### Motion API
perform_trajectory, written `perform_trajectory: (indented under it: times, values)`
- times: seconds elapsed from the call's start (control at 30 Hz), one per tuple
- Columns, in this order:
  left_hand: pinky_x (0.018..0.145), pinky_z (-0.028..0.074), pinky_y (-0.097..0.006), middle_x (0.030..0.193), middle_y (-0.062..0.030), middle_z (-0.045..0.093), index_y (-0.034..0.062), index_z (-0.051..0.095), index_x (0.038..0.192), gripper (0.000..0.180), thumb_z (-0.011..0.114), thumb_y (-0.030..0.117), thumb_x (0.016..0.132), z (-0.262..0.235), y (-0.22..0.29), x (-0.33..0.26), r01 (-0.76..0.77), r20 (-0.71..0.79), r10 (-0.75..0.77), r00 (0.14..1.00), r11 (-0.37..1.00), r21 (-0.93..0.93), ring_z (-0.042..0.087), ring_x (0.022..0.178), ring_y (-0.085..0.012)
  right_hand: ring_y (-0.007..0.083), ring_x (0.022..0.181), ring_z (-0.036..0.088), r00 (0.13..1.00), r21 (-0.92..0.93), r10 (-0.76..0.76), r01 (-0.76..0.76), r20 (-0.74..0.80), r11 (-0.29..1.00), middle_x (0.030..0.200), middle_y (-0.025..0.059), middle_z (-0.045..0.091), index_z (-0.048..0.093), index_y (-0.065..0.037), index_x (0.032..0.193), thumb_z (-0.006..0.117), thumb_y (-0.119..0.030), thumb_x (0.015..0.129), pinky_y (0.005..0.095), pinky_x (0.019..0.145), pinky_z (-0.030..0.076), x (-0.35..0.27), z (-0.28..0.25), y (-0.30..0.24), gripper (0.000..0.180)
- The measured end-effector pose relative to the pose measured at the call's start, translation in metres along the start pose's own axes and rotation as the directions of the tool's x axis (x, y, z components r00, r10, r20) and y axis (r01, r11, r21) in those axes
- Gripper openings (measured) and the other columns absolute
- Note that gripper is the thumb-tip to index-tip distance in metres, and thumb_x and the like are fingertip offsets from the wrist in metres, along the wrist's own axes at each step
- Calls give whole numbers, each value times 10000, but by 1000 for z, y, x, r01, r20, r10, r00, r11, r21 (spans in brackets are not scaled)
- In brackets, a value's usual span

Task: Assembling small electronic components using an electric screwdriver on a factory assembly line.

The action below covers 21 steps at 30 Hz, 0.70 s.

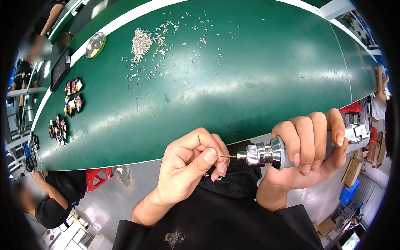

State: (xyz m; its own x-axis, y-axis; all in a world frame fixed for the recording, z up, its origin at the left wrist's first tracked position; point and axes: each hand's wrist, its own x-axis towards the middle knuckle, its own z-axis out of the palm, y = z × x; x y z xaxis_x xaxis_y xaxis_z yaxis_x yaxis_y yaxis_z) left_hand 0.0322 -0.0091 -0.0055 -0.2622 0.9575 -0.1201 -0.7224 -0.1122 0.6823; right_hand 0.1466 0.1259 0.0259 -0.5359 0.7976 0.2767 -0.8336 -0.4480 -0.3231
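My right hand (310, 146) is wrapped round the grey body of an electric screwdriver (255, 154), which lies almost level with its silver collar toward the left. A thin bit (227, 156) sticks out of the collar. At the bit's tip, the thumb and forefinger of my left hand (183, 166) are pinched together. Whatever lies between those fingertips is hidden or too small to name. Small shiny pieces (219, 178) show beneath the left fingers. Both hands are above my lap, just in front of the near table edge.
A heap of small silver screw-like pieces (141, 43) lies on the green table (250, 96), with many scattered around it. Farther left are a round dish (96, 45), a black box (61, 68) and several small dark assemblies (74, 104). A person (50, 196) sits at left; a red stool (98, 178) is nearby.
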Motion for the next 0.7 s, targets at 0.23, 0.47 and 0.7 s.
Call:
perform_trajectory:
  times: [0.23, 0.47, 0.7]
  values:
    - [563, 414, -213, 789, -99, 586, -30, 524, 864, 83, 522, 8, 938, 8, 7, -3, -59, -83, 98, 992, 922, 382, 504, 633, -91, 82, 458, 433, 1000, -24, 19, -19, -6, 1000, 540, -19, 420, 485, -85, 873, 567, -120, 888, 249, 532, 386, 1, 0, -2, 90]
    - [552, 418, -212, 761, -83, 589, -35, 524, 848, 58, 546, -59, 896, 12, -3, -4, -148, -76, 248, 966, 766, 625, 501, 614, -79, 74, 453, 414, 998, -40, -13, 11, -57, 999, 543, -25, 409, 483, -84, 876, 576, -129, 886, 246, 526, 381, -4, -5, -1, 104]
    - [585, 418, -227, 805, -123, 582, -22, 500, 876, 84, 525, 34, 934, 15, -2, 3, -75, -63, 145, 987, 783, 617, 475, 637, -88, 106, 498, 432, 999, 2, 32, -32, 28, 999, 585, -13, 429, 507, -94, 968, 416, -249, 982, 289, 579, 392, -3, -26, -7, 180]
